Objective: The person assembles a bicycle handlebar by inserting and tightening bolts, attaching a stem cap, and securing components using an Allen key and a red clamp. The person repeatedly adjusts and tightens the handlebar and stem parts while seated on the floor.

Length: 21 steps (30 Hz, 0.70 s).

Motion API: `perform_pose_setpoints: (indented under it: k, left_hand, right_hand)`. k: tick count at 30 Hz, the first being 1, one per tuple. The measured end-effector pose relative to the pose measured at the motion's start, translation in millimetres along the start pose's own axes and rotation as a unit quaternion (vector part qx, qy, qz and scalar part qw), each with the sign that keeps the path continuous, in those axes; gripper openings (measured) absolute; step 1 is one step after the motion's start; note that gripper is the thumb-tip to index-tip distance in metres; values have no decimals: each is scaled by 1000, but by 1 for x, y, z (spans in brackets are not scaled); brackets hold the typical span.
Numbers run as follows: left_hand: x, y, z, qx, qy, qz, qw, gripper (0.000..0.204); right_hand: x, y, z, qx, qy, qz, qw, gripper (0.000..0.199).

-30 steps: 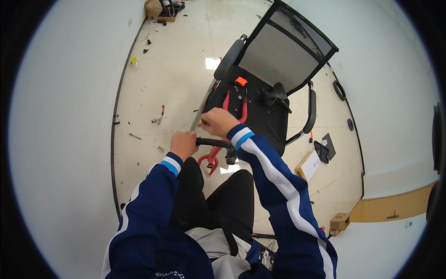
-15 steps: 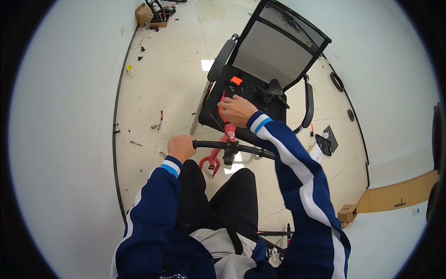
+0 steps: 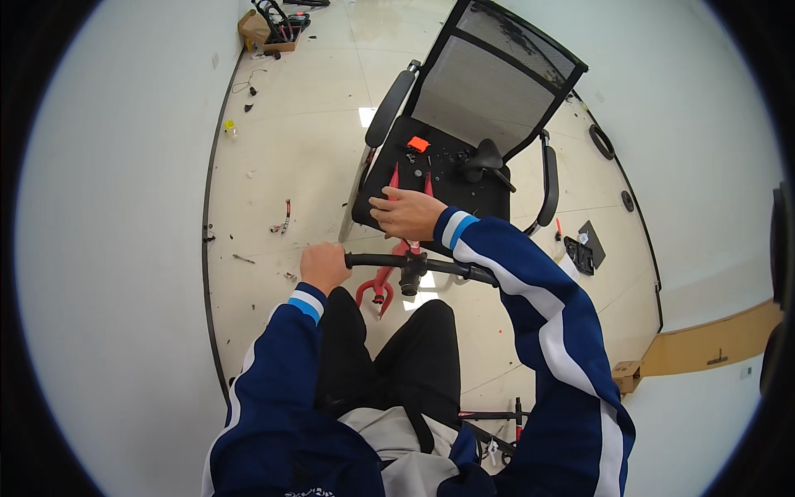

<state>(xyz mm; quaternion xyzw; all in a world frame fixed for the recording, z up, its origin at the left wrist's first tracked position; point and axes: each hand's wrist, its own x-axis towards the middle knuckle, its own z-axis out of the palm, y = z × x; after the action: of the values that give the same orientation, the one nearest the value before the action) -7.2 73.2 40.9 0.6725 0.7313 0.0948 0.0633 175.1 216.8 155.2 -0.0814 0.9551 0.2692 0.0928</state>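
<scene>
My left hand [image 3: 324, 267] is closed round the left end of a black handlebar [image 3: 373, 260]. The bar's clamp [image 3: 411, 273] sits at its middle, over a red bike frame [image 3: 381, 279]. Two pointed red prongs [image 3: 394, 176] of the frame rest over the seat of a black office chair [image 3: 497, 199]; a curved red fork-like end [image 3: 362, 291] hangs near my knees. My right hand [image 3: 407, 214] lies across the frame just above the bar, fingers apart and slightly bent. It hides the frame's middle, and any contact there is hard to make out.
On the chair seat lie an orange item [image 3: 417, 145], a black bike saddle [image 3: 485, 159] and several small parts. Right of the chair, a black tool case [image 3: 580, 255] is on the floor. Small parts are scattered at left; another bike frame [image 3: 489, 416] lies by my right side.
My right hand has shifted slightly toward me and left along the red frame, baring the second prong. My left hand stays on the handlebar.
</scene>
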Motion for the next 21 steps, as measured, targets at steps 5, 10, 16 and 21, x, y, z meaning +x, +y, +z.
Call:
perform_pose_setpoints:
  k: [5,10,16,21]
  left_hand:
    - [2,-2,-1,8,0,-8,1000,20]
    - [0,1,0,15,-8,-16,1000,20]
    - [0,0,4,14,2,-15,1000,20]
    - [2,-1,-2,20,-10,-16,1000,20]
  right_hand:
    - [-5,6,4,23,75,-8,997,27]
    - [-17,1,7,101,72,79,989,27]
    - [-46,-10,-2,113,107,174,972,30]
    - [-71,-19,-7,203,95,215,950,37]
